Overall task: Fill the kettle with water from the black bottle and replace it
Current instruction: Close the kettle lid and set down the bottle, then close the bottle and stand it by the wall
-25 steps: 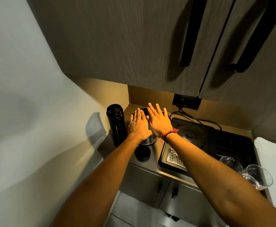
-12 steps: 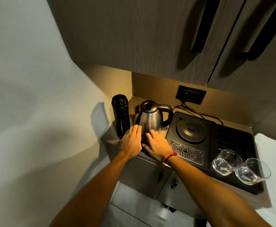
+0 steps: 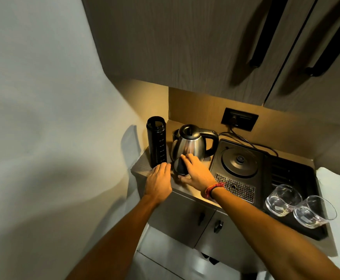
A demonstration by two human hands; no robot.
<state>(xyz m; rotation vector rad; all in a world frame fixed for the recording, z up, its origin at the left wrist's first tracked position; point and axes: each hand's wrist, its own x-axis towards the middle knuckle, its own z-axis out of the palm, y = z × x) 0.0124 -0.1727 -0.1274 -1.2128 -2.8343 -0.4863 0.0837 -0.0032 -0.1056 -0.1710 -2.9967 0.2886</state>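
A tall black bottle point(image 3: 157, 142) stands uncapped at the counter's left corner. Right of it stands a steel kettle point(image 3: 189, 145) with a black handle, its lid open, off its round base point(image 3: 239, 162). My right hand point(image 3: 195, 172) grips a round black bottle cap point(image 3: 179, 165), tilted up off the counter in front of the kettle. My left hand point(image 3: 159, 179) lies flat on the counter just below the bottle's foot, fingers loosely together, holding nothing.
The black tray point(image 3: 290, 174) carries the kettle base, a metal drip grille point(image 3: 235, 187) and two glass tumblers point(image 3: 300, 206). A cable runs to a wall socket point(image 3: 239, 119). Cabinet doors with black handles hang overhead. The wall is close on the left.
Both hands drew back from over the kettle to the counter's front. My right hand took hold of the black cap and tipped it up; my left hand shifted left toward the bottle.
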